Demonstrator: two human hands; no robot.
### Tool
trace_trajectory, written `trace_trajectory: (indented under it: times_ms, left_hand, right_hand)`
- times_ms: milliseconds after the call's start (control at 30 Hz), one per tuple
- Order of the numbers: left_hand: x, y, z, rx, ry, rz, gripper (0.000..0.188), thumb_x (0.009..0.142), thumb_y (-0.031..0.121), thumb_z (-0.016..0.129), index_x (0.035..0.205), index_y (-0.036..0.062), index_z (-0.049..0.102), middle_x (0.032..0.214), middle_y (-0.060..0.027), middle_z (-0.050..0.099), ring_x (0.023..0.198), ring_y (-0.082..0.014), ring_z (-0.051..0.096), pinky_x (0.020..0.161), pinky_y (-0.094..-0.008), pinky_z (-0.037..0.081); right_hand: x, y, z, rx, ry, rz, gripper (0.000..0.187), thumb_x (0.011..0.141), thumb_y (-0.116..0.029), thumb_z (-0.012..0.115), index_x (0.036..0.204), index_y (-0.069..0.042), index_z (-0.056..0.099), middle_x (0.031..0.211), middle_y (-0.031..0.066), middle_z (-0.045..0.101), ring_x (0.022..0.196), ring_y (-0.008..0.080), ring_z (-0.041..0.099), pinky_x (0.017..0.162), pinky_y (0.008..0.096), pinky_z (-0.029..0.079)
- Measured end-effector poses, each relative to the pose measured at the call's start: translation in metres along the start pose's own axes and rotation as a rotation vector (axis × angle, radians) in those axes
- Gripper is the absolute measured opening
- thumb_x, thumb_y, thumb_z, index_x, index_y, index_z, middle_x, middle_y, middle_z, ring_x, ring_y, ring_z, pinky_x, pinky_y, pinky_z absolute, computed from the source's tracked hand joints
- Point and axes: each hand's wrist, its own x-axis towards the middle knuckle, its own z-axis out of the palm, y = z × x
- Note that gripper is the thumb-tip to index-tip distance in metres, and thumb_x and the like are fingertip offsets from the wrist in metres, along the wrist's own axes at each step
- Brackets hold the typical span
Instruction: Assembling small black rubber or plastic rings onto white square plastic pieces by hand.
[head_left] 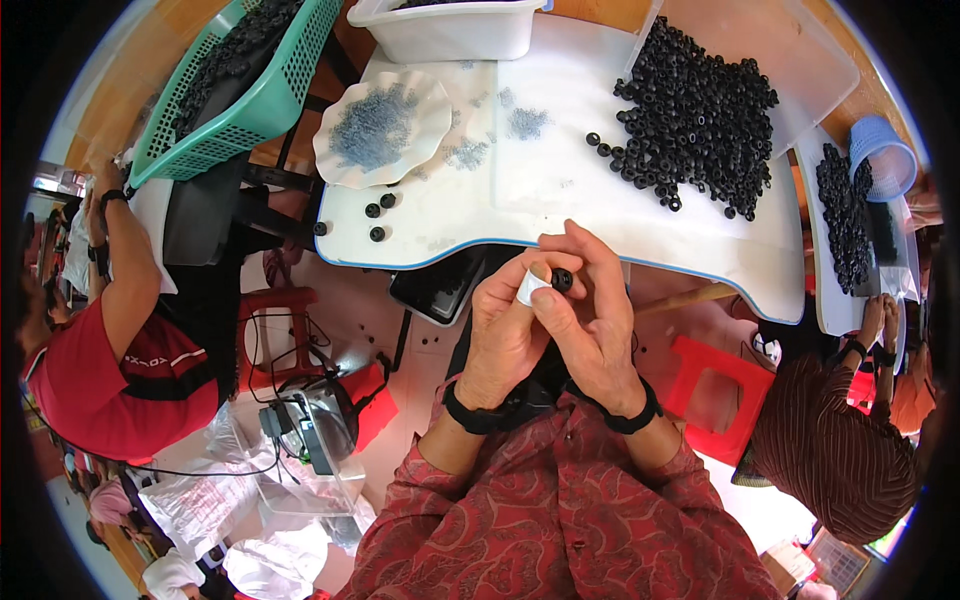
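Just off the near edge of the white table (pixel 570 190), I hold a small black ring-shaped piece (pixel 562 279) up between both hands. My left hand (pixel 495 325) pinches it from the left; white tape (pixel 532 285) wraps one of its digits. From the other side my right hand (pixel 597 325) closes on it, thumb in front and fingers curved behind. Several loose black pieces (pixel 377 233) lie at the table's left front. A heap of similar ones (pixel 695 120) covers the right part. On the left, small clear rings (pixel 372 128) fill a white scalloped plate (pixel 436 115).
A white tub (pixel 455 35) stands at the far edge, and a clear bin (pixel 815 60) lies behind the heap. Green basket (pixel 225 120) at far left; blue basket (pixel 885 160) at far right. Co-workers sit on both sides. Red stools (pixel 715 395) and wires (pixel 300 390) are below.
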Motion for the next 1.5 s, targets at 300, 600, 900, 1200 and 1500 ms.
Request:
trace_trajectory:
  times_ms: [300, 600, 900, 1200, 1500]
  left_hand:
    - [0.004, -0.001, -0.004, -0.004, 0.055, -0.009, 0.023, 0.095, 0.019, 0.065, 0.106, -0.0007, 0.066, 0.081, -0.0024, 0.060, 0.064, -0.0085, 0.051, 0.057, -0.0224, 0.045]
    - [0.006, 0.002, 0.005, 0.354, 0.108, 0.071, 0.035, 0.089, -0.003, 0.063, 0.123, -0.0022, 0.062, 0.088, -0.0043, 0.063, 0.072, -0.0106, 0.062, 0.065, -0.0251, 0.055]
    - [0.014, 0.001, 0.002, 0.396, 0.094, 0.026, 0.029, 0.092, -0.002, 0.059, 0.121, -0.0035, 0.061, 0.091, -0.0057, 0.064, 0.073, -0.0099, 0.061, 0.066, -0.0258, 0.057]
    - [0.067, 0.034, 0.002, 0.327, 0.146, -0.123, 0.024, 0.090, 0.004, 0.063, 0.112, -0.0040, 0.064, 0.085, -0.0080, 0.067, 0.066, -0.0132, 0.063, 0.063, -0.0281, 0.058]
    - [0.242, 0.133, 0.000, 0.223, 0.192, 0.292, 0.031, 0.086, -0.011, 0.047, 0.116, -0.0127, 0.052, 0.100, -0.0150, 0.059, 0.088, -0.0213, 0.064, 0.085, -0.0394, 0.058]
  right_hand:
    - [0.005, 0.002, -0.016, 0.007, 0.031, -0.062, 0.014, 0.092, 0.003, 0.061, 0.105, 0.001, 0.066, 0.115, 0.0110, 0.057, 0.084, 0.0098, 0.060, 0.066, 0.0218, 0.050]
    - [0.010, 0.012, -0.022, 0.039, 0.136, -0.005, 0.012, 0.093, 0.000, 0.061, 0.104, 0.001, 0.066, 0.109, 0.0073, 0.060, 0.087, 0.0105, 0.058, 0.077, 0.0220, 0.048]
    - [0.013, 0.007, -0.015, 0.033, 0.223, 0.049, 0.005, 0.092, 0.001, 0.061, 0.088, 0.003, 0.061, 0.095, 0.0058, 0.058, 0.070, 0.0076, 0.058, 0.055, 0.0196, 0.049]
    - [0.003, 0.033, -0.036, -0.131, 0.220, 0.017, 0.007, 0.090, -0.002, 0.065, 0.085, 0.001, 0.060, 0.089, 0.0053, 0.059, 0.075, 0.0114, 0.055, 0.068, 0.0241, 0.046]
    - [-0.009, 0.028, -0.043, -0.082, 0.187, 0.064, 0.009, 0.093, -0.005, 0.063, 0.086, 0.002, 0.062, 0.092, 0.0054, 0.058, 0.074, 0.0104, 0.058, 0.067, 0.0223, 0.049]
